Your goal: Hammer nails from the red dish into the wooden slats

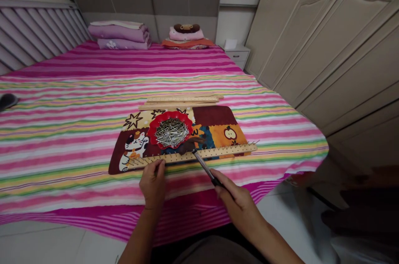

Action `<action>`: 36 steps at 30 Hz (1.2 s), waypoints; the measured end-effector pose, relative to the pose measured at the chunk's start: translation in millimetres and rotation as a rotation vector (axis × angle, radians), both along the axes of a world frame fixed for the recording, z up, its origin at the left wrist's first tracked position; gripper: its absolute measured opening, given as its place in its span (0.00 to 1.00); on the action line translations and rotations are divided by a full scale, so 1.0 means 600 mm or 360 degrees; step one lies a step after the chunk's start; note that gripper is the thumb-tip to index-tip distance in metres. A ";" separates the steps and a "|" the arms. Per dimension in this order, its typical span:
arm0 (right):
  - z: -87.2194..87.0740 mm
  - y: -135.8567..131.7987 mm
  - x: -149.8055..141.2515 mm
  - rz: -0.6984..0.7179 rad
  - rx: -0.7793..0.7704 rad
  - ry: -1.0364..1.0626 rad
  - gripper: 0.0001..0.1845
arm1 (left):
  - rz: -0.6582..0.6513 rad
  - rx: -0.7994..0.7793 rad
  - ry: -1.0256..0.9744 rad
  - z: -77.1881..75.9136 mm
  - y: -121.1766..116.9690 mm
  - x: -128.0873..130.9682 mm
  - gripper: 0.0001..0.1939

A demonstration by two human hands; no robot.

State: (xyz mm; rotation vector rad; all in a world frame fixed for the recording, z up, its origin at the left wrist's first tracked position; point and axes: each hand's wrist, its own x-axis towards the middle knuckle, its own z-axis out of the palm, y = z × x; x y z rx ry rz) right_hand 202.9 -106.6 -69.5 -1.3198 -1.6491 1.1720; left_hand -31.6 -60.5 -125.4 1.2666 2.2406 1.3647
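Observation:
My right hand (235,199) is wrapped round the black grip of a hammer (204,165) with a silver shaft. Its dark head lies over the middle of a long, pale wooden strip (218,151). Many thin nails stand in this strip, upright or tilted, toward both ends. At the strip's front edge, left of the hammer, my left hand (154,183) is closed with thumb and forefinger together. Whatever it may pinch is too small to make out. Just behind the strip sits a red scalloped bowl (153,131) heaped with loose silver nails (172,132).
Strip and bowl rest on a patterned cushion mat (212,115) on a bed with a striped cover (77,131). More wooden strips (183,100) lie behind the mat. Folded bedding (120,35) and a pillow stack (186,35) stand by the headboard. Wardrobes (327,35) line the right side.

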 end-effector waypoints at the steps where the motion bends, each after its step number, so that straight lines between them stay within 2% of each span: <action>1: 0.003 0.003 -0.007 0.0069 0.0065 -0.0020 0.23 | -0.0020 0.0009 0.0025 0.000 0.000 0.000 0.11; 8: 0.015 0.023 -0.047 0.0424 0.0282 -0.0213 0.26 | -0.0111 0.0046 0.0148 -0.009 0.001 -0.002 0.08; 14: 0.014 0.025 -0.056 0.0432 0.0507 -0.0498 0.27 | -0.0122 0.0102 0.0160 -0.013 0.001 -0.002 0.09; 17: 0.015 0.024 -0.057 0.0476 0.0512 -0.0666 0.28 | -0.0090 0.0017 0.0157 -0.012 0.002 -0.001 0.08; 19: 0.018 0.024 -0.055 0.0478 0.0486 -0.0635 0.28 | -0.0092 0.0007 0.0157 -0.013 0.004 -0.002 0.08; 25: 0.022 0.028 -0.030 0.0153 0.0341 -0.0173 0.24 | -0.0124 0.0096 0.0106 -0.013 -0.004 -0.005 0.09; 28: 0.007 0.033 0.000 -0.0084 0.0240 -0.0090 0.24 | -0.0131 0.0211 0.0230 0.010 -0.012 -0.007 0.10; 31: -0.014 0.033 0.032 -0.0371 0.0056 -0.0025 0.27 | -0.0213 0.0305 0.0468 0.048 0.003 -0.014 0.11; 33: -0.026 0.031 0.049 -0.0481 -0.0086 0.0032 0.29 | -0.0289 0.0202 0.0633 0.073 0.033 -0.021 0.11; 36: -0.031 0.028 0.065 -0.0528 -0.0170 0.0104 0.29 | -0.0390 -0.0186 0.0887 0.099 0.092 -0.029 0.12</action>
